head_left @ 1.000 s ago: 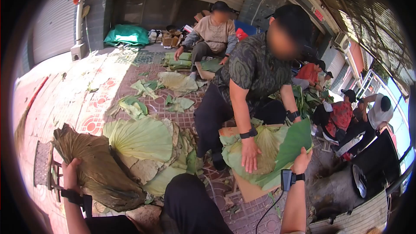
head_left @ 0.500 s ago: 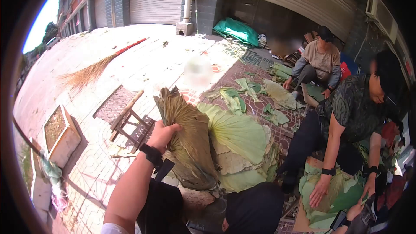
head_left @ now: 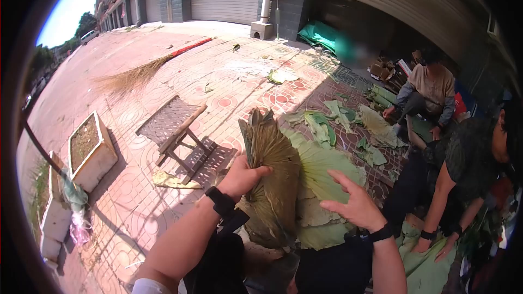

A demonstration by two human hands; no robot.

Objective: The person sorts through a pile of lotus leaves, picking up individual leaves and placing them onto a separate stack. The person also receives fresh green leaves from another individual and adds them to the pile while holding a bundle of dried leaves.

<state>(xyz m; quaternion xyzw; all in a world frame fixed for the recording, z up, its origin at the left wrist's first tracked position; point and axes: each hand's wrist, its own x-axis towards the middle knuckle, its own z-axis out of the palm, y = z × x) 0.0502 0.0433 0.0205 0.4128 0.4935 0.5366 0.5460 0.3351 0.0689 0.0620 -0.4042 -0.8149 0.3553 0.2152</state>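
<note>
My left hand [head_left: 246, 177] grips a large dried brown leaf bundle [head_left: 278, 171] near its folded upper edge, thumb across the front. To the right of it, my right hand [head_left: 355, 201] hangs with thumb and fingers spread, holding nothing, above a stack of pale green leaves [head_left: 324, 169]. The brown leaves stand upright and cover the stack's left part. Black bands circle both my wrists.
A low woven stool [head_left: 171, 122], white planter boxes [head_left: 98, 152] and a straw broom [head_left: 136, 73] stand or lie at left. At right, one co-worker [head_left: 468, 158] presses green leaves; another [head_left: 430, 87] sits farther back among scattered leaves [head_left: 376, 125].
My right hand has come into view beside the brown leaves. The view has turned left, shifting the scene rightward. The near co-worker's hands now both rest on the green leaves.
</note>
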